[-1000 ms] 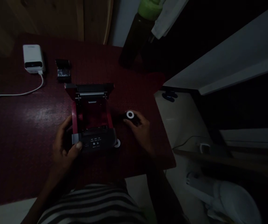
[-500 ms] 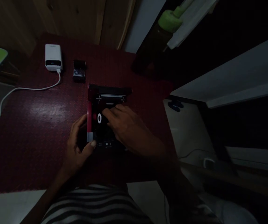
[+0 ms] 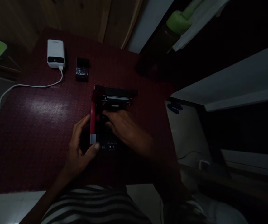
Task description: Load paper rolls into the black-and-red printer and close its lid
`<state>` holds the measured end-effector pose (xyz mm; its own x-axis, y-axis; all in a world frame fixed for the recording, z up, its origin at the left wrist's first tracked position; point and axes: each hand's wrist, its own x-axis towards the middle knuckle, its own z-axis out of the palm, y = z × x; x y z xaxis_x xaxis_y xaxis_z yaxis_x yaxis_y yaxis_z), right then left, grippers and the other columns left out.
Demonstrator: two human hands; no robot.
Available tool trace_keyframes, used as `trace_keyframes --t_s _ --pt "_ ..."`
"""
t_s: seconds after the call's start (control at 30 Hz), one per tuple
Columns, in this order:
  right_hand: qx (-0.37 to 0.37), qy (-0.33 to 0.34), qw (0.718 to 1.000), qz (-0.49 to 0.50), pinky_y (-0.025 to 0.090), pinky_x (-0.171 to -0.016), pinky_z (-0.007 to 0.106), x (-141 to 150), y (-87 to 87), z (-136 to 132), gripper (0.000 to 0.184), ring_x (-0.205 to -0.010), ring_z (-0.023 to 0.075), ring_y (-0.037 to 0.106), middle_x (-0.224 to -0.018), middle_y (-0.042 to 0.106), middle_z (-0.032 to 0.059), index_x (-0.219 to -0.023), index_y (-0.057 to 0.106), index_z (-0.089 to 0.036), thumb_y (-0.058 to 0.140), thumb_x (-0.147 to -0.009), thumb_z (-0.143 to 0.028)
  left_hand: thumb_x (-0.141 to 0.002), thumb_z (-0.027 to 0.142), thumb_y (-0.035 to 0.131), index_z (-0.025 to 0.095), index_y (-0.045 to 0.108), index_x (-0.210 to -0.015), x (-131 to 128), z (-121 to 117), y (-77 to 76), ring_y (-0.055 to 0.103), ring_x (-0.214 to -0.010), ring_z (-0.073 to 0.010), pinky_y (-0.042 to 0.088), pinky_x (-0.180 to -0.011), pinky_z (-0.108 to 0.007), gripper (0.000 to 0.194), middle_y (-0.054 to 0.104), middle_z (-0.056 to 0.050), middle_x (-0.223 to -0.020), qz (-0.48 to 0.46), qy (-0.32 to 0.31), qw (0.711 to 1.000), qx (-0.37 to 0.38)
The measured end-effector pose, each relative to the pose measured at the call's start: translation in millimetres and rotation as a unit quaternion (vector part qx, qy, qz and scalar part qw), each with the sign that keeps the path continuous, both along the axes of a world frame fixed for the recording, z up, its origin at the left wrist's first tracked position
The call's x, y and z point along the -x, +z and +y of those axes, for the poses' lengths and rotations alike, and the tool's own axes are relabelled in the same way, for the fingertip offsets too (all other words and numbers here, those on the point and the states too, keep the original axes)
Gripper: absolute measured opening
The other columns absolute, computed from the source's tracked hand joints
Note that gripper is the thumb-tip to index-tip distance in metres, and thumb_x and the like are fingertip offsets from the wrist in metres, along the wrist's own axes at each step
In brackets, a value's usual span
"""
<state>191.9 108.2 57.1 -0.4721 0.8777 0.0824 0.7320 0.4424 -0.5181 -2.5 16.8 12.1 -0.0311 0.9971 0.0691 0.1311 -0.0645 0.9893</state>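
A black and red box-like device, apparently a small printer point(image 3: 112, 147), stands on the table with its lid point(image 3: 120, 91) raised at the back. My left hand point(image 3: 79, 151) grips its left side, the thumb on the grey front corner and the fingers behind the red side wall point(image 3: 93, 119). Over the device's open compartment is my right hand point(image 3: 126, 129), its fingers curled and reaching down inside. Shadow and the hand itself hide what the right fingertips hold or touch. Small buttons and white markings show on the front panel.
A white power bank point(image 3: 55, 51) with a white cable point(image 3: 38, 86) lies at the back left. Beside it sits a small open black case point(image 3: 82, 69). A green-capped bottle point(image 3: 179, 22) stands at the upper right. Dark slippers point(image 3: 174, 107) lie on the floor to the right.
The white ring seen in the compartment beside my right fingers no longer shows. My right hand has tilted deeper into the device. The view has shifted slightly; my left hand keeps its grip.
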Motion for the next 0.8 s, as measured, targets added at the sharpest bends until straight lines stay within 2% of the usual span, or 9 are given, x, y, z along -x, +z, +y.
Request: trace_keyframes --t_s 0.1,0.2,0.33,0.4,0.47,0.57,0.63,0.7,0.8 --pt "0.070 0.079 0.994 0.021 0.062 -0.094 0.030 -8 11.9 0 0.042 -0.103 0.0189 0.081 -0.119 0.084 0.0016 -0.128 0.077 -0.028 0.057 -0.103 -0.001 -0.097 0.045 0.078 0.029 0.055 -0.165 3 -2 4.2 0.051 -0.158 -0.0383 0.039 -0.133 -0.059 0.073 0.057 -0.012 -0.168 0.006 -0.007 1.000 0.006" --pt "0.077 0.133 0.986 0.061 0.061 -0.107 0.035 -22 27.7 -4 0.051 -0.123 0.0192 0.077 -0.137 0.081 0.0035 -0.138 0.073 -0.027 0.053 -0.102 0.002 -0.100 0.047 0.075 0.030 0.060 -0.161 7 1 12.9 0.056 -0.154 -0.0374 0.043 -0.131 -0.058 0.065 0.061 -0.011 -0.165 0.002 -0.004 1.000 0.025" --pt "0.047 0.165 0.980 0.098 0.063 -0.107 0.039 -37 43.3 -21 0.046 -0.121 0.0205 0.075 -0.132 0.082 0.0065 -0.136 0.075 -0.022 0.054 -0.102 0.002 -0.105 0.047 0.071 0.033 0.061 -0.160 9 27 30.2 0.061 -0.149 -0.0349 0.052 -0.122 -0.054 0.057 0.059 -0.007 -0.168 -0.002 0.059 0.998 0.007" --pt "0.024 0.157 0.982 0.106 0.065 -0.099 0.040 -39 44.3 -28 0.033 -0.110 0.0216 0.077 -0.120 0.084 0.0065 -0.127 0.077 -0.022 0.059 -0.106 -0.005 -0.106 0.050 0.069 0.032 0.061 -0.159 6 49 40.0 0.059 -0.151 -0.0348 0.050 -0.124 -0.053 0.057 0.062 -0.006 -0.165 -0.006 0.061 0.997 -0.057" --pt "-0.018 0.153 0.982 0.112 0.065 -0.092 0.040 -38 39.7 -35 0.022 -0.099 0.0212 0.076 -0.108 0.085 0.0060 -0.117 0.079 -0.021 0.060 -0.109 -0.011 -0.107 0.054 0.069 0.032 0.066 -0.154 1 70 49.1 0.059 -0.151 -0.0332 0.051 -0.123 -0.050 0.052 0.064 -0.002 -0.162 -0.003 0.048 0.996 -0.081" --pt "-0.134 0.108 0.979 0.108 0.064 -0.084 0.037 -30 26.5 -46 0.024 -0.092 0.0205 0.074 -0.102 0.084 0.0074 -0.108 0.080 -0.019 0.059 -0.109 -0.008 -0.110 0.060 0.058 0.028 0.076 -0.132 -6 88 58.0 0.068 -0.137 -0.0302 0.053 -0.119 -0.050 0.043 0.076 0.000 -0.137 0.009 0.053 0.995 -0.083" --pt "-0.211 0.051 0.972 0.085 0.064 -0.085 0.037 -24 17.4 -57 0.026 -0.095 0.0212 0.074 -0.107 0.084 0.0085 -0.106 0.082 -0.021 0.060 -0.108 -0.006 -0.110 0.057 0.061 0.025 0.079 -0.115 -9 86 58.8 0.069 -0.135 -0.0291 0.052 -0.120 -0.051 0.037 0.078 -0.002 -0.133 0.011 0.078 0.993 -0.084" --pt "-0.263 0.004 0.962 0.067 0.064 -0.085 0.037 -18 10.2 -69 0.026 -0.097 0.0215 0.074 -0.109 0.085 0.0081 -0.107 0.082 -0.023 0.062 -0.107 -0.006 -0.104 0.049 0.072 0.024 0.078 -0.103 -10 75 55.2 0.067 -0.141 -0.0295 0.052 -0.121 -0.049 0.026 0.075 -0.004 -0.141 0.007 0.097 0.992 -0.078" --pt "-0.297 -0.045 0.953 0.046 0.064 -0.086 0.038 -13 3.5 -85 0.025 -0.101 0.0222 0.076 -0.109 0.086 0.0068 -0.112 0.082 -0.026 0.067 -0.106 -0.006 -0.096 0.040 0.081 0.027 0.079 -0.109 -10 51 44.5 0.060 -0.151 -0.0307 0.052 -0.123 -0.045 0.018 0.067 -0.004 -0.158 -0.010 0.098 0.995 -0.034"
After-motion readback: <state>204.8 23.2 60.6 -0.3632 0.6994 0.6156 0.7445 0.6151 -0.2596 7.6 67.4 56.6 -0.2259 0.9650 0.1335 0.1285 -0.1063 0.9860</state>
